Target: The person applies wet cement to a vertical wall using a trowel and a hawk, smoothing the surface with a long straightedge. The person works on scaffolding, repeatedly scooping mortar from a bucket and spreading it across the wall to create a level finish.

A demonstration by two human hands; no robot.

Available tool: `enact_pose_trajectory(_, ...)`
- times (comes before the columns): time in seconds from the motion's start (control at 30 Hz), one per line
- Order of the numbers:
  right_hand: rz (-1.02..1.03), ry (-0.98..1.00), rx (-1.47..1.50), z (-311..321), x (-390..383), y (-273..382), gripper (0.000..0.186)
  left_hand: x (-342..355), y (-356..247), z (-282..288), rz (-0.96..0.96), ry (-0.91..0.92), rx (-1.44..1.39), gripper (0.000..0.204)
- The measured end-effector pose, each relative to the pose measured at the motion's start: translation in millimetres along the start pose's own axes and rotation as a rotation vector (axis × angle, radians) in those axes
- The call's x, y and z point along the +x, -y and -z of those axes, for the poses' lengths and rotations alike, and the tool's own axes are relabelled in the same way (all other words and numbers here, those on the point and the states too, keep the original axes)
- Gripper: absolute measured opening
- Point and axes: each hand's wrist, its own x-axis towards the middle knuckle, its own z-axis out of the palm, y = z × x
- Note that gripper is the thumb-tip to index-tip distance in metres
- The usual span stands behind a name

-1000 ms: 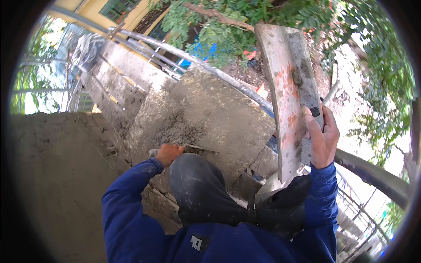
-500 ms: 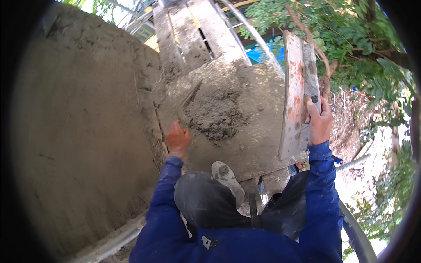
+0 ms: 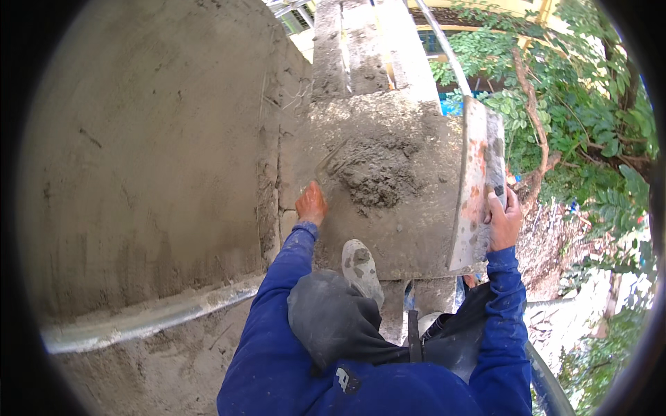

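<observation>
My left hand (image 3: 311, 204) is closed at the left edge of a heap of wet mortar (image 3: 381, 170). It grips what looks like a mortar-coated trowel (image 3: 331, 159), whose blade runs into the heap; the handle is hidden in my fist. The mortar lies on a flat, stained sheet (image 3: 409, 239) in front of my feet. At the right, my right hand (image 3: 506, 220) holds a long, pale board (image 3: 472, 180) with orange and grey stains, tilted up on its long edge beside the sheet. My thumb lies over its grey side, near a small black spot.
A wall of smooth grey plaster (image 3: 159, 152) rises close on the left, with a metal pipe (image 3: 166, 315) along its foot. Long planks (image 3: 364, 55) lead away ahead. A slanting pole (image 3: 447, 45) and leafy branches (image 3: 541, 125) border the right. My shoe (image 3: 362, 267) rests at the sheet's near edge.
My view has swung left, so the scene sits farther right. The trowel's blade has turned and dipped against the heap's left side. My right hand still holds the board.
</observation>
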Motion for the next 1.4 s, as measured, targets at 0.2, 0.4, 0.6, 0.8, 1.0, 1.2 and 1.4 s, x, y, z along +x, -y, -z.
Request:
enact_pose_trajectory(0.2, -0.046, 0.026, -0.006, 25.3, 0.2, -19.0, 0.033, 2.7, 36.3, 1.9, 0.145, 0.023, -0.038, 0.033)
enact_pose_trajectory(0.4, -0.041, 0.021, 0.037, 27.3, -2.4, -11.4, 0.033, 38.2, 108.5, -4.0, 0.307, 0.022, -0.047, 0.042)
enact_pose_trajectory(0.6, -0.019, 0.022, 0.031, 30.8, -5.8, -0.6, 0.033, -46.8, 69.5, -37.9, 0.128, 0.163, -0.076, 0.042)
enact_pose_trajectory(0.8, -0.007, 0.015, 0.01, 36.2, 2.0, -5.8, 0.032, -123.6, 60.1, -20.6, 0.048, 0.273, -0.066, 0.046)
enact_pose_trajectory(1.0, 0.003, 0.019, 0.012, 38.3, -0.1, -2.6, 0.027, -145.9, 118.5, -56.2, 0.206, 0.166, -0.1, 0.05)
enact_pose_trajectory(1.2, 0.051, 0.014, 0.049, 37.9, -2.1, 3.2, 0.022, -242.0, 2.5, -81.7, 0.41, 0.344, -0.361, 0.052)
enact_pose_trajectory(1.4, 0.088, -0.021, 0.079, 52.2, -1.0, -0.5, 0.027, -202.5, 17.6, -68.1, 0.512, 0.33, -0.482, 0.053)
